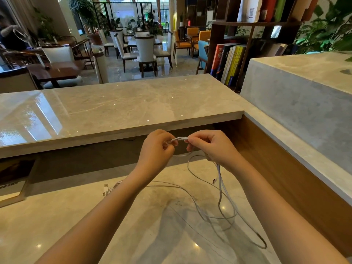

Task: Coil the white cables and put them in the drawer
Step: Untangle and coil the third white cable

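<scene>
A white cable [221,185] runs between both hands above the marble desk [57,216]. My left hand [157,149] and my right hand [211,145] each pinch a short stretch of it, held taut between them at chest height. From the right hand the cable hangs down in long loose loops that trail over the desk to the right. A second white cable with a USB plug [105,188] lies on the desk, partly hidden under my left forearm. No drawer is in view.
A raised marble counter [118,107] runs across in front of the desk, and a higher marble block [297,96] stands to the right. A framed sign [13,180] sits at the desk's left. Beyond are a bookshelf, chairs and tables.
</scene>
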Available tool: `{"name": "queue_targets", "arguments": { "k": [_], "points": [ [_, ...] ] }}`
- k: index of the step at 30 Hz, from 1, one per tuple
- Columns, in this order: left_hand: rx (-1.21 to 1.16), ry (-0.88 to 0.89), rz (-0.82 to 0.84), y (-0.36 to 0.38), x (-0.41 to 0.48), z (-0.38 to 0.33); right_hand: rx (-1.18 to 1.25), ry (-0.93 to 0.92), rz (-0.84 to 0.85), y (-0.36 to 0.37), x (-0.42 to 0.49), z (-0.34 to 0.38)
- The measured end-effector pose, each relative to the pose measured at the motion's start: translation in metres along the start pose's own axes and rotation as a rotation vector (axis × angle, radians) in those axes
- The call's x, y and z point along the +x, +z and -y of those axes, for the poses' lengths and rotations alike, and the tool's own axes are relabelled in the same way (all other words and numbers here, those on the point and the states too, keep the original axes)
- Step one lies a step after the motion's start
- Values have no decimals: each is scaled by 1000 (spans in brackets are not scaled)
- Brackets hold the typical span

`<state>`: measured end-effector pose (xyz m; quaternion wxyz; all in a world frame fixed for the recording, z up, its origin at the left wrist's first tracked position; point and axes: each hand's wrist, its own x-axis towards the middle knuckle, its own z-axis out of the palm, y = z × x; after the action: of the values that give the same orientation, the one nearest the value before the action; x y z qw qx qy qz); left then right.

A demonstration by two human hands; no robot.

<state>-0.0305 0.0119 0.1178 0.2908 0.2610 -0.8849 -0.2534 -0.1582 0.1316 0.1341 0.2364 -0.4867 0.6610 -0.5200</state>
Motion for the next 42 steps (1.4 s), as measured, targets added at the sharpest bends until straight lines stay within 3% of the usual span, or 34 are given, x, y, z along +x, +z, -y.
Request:
{"name": "queue_targets", "arguments": {
  "k": [3,6,11,17,21,25,28,32,37,42],
  "points": [
    [4,10,-31,1,2,8,-27,68,61,-1,1,-4],
    [-167,-28,79,-4,5,9,47,116,64,-1,3,-7],
    [-253,-74,255,-14,4,6,161,147,-20,0,5,-7],
    [-371,-111,335,-21,3,5,191,134,-139,3,7,-8],
    [-632,-275,454,-27,6,11,175,102,-132,5,8,-8],
    [-887,-283,592,-27,11,8,183,61,-110,7,9,-11],
    [-1162,-362,560,-26,15,9,-22,44,0,5,6,-20],
    [-1254,-447,430,-31,20,23,-297,101,159,-5,-14,-51],
    [-1250,-522,296,-33,20,40,-313,203,95,-22,-37,-97],
    [-1199,-523,316,-27,18,37,-436,298,-32,-29,-41,-115]
  ]
}}
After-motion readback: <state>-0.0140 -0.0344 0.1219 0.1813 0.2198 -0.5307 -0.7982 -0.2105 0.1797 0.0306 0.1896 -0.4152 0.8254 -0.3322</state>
